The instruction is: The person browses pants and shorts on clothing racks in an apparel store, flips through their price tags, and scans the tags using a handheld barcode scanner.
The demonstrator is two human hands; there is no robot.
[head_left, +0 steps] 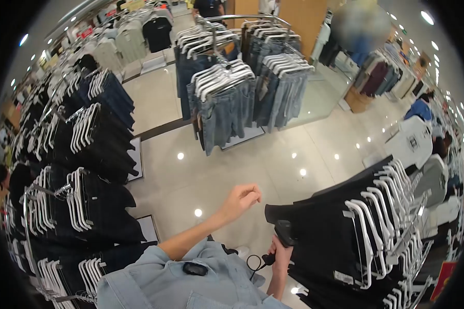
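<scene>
My right hand (280, 252) is wrapped round a dark handheld device (284, 233) with a black coiled cable. The device is beside black trousers (325, 232) that hang from white hangers (370, 232) on the rack at the right. A small white label (343, 277) shows on the front pair. My left hand (242, 200) is raised over the floor to the left of these trousers, its fingers curled together. Whether anything small lies between those fingers is too hard to make out.
Racks of dark trousers (103, 206) line the left side. Ahead stands a rack of blue jeans (224, 116) on white hangers. Shirts (410, 144) hang at the right. A person in dark clothes (209, 7) is at the top, and a blurred patch covers the upper right.
</scene>
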